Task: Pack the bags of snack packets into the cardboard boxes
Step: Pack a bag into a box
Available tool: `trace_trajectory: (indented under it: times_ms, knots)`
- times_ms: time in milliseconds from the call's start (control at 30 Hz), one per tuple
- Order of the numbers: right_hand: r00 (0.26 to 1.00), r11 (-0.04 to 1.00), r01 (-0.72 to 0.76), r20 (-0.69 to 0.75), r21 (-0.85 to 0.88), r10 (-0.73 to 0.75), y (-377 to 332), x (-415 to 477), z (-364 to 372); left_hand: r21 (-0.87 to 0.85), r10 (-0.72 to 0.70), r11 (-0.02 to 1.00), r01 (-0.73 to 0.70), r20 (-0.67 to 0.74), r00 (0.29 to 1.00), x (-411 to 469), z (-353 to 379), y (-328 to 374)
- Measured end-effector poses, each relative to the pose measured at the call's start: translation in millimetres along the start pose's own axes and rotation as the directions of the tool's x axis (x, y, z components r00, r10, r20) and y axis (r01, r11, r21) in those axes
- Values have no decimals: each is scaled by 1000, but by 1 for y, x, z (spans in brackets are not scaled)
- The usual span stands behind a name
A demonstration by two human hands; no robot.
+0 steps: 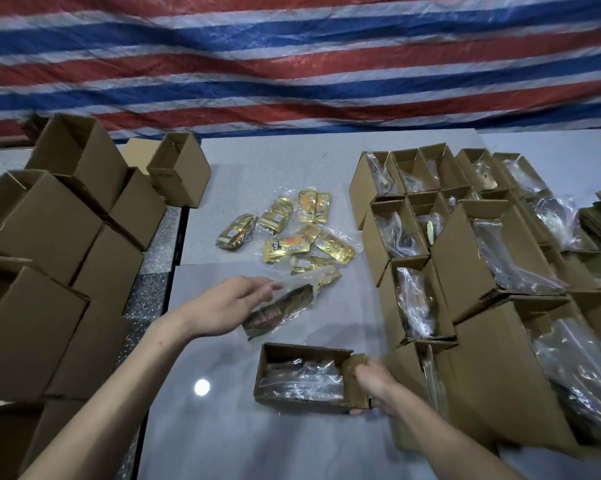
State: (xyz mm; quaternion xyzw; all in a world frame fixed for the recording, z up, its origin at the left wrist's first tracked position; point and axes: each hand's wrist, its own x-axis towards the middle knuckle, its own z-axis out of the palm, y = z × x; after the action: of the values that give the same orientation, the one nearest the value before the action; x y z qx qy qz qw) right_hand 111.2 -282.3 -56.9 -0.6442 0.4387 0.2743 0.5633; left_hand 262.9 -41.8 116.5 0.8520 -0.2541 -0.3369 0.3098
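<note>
So the person has the open box (302,379) lying on its side on the grey surface (195,441), at about 5 o'clock from the middle of the view, and there's already a clear bag stuffed inside. The right hand (375,386) is curled around the box's right end flap, gripping it. The left hand (229,306) is at roughly 7 o'clock from the loose pile, fingers fairly relaxed but pinching the top of a clear bag (281,310) of dark snack packets, which hangs just above the box.

Stuff that could go sideways, in my opinion:
- The bag is floppy plastic held by one edge only. If it snags on the box rim going in, it'll bunch up and half of it stays sticking out.
- The box already looks pretty full, so cramming a second bag might bulge the sides or keep the flaps from shutting.
- The right hand only has the flap, not the body, so a hard push could slide the box toward the packed boxes (465,258) at 3 o'clock.
- The empty boxes (67,230) at 9 o'clock are stacked kinda loosely, so an elbow bump could topple them.

The gold packets (288,233) at 12 o'clock have orange pictures and some printing, but it's too small and blurry to read. No brand can be made out, and the boxes look plain.
</note>
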Motion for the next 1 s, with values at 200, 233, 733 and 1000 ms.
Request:
trace_trajectory:
  times_ms: [200, 233, 733, 1000]
  knots:
    - [1000, 1000, -2, -1, 13, 2, -1, -12, 2, -137, 158, 977, -162, -40, 987, -18, 8, 19]
    - [1000, 1000, -4, 2, 17, 4, -2, -14, 2, -157, 179, 970, -186, -59, 982, -19, 10, 23]
    - [999, 995, 0, 51, 97, -5, 11, -7, 2, -122, 253, 961, -246, 47, 966, -29, 30, 43]
    - [998, 993, -1, 59, 121, -6, 9, -11, 1, -88, 173, 983, -161, 148, 974, -18, 64, 16]
